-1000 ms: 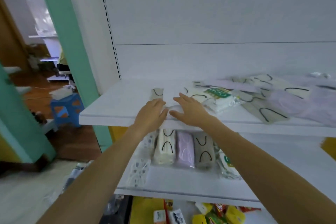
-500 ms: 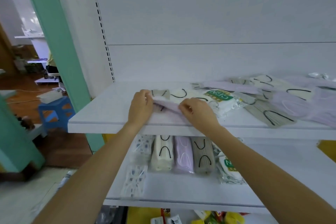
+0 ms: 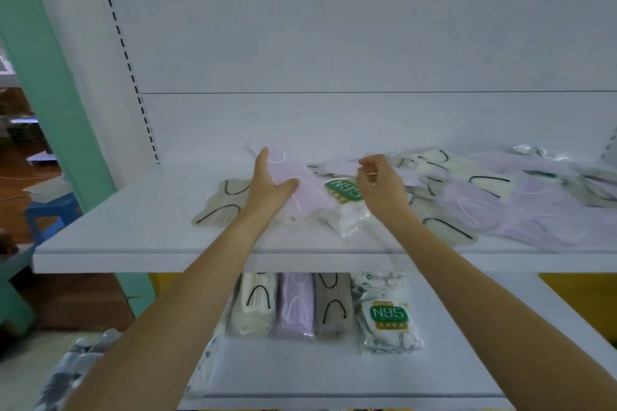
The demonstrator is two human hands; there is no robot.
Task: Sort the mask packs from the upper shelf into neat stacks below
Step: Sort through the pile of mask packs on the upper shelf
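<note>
My left hand [image 3: 268,185] holds a lilac mask pack [image 3: 305,192] between thumb and fingers, tilted up off the upper shelf [image 3: 140,233]. My right hand [image 3: 380,185] hovers over a green-labelled N95 pack [image 3: 344,190] with its fingers curled and nothing visible in them. A grey pack [image 3: 218,207] lies left of my left hand. A loose pile of cream, grey and lilac packs [image 3: 494,203] spreads to the right. On the lower shelf [image 3: 460,364] stand neat stacks: cream [image 3: 253,309], lilac [image 3: 295,309], grey [image 3: 334,307] and N95 [image 3: 389,315].
A teal pillar [image 3: 50,93] rises left of the white shelf unit. A blue stool [image 3: 50,210] stands on the wooden floor beyond it. Patterned packs [image 3: 205,367] lie at the lower shelf's left edge, partly hidden by my left arm.
Both hands held the lilac pack at the shelf front; now my left hand alone lifts it further back, and my right hand has let go and moved right over the N95 pack.
</note>
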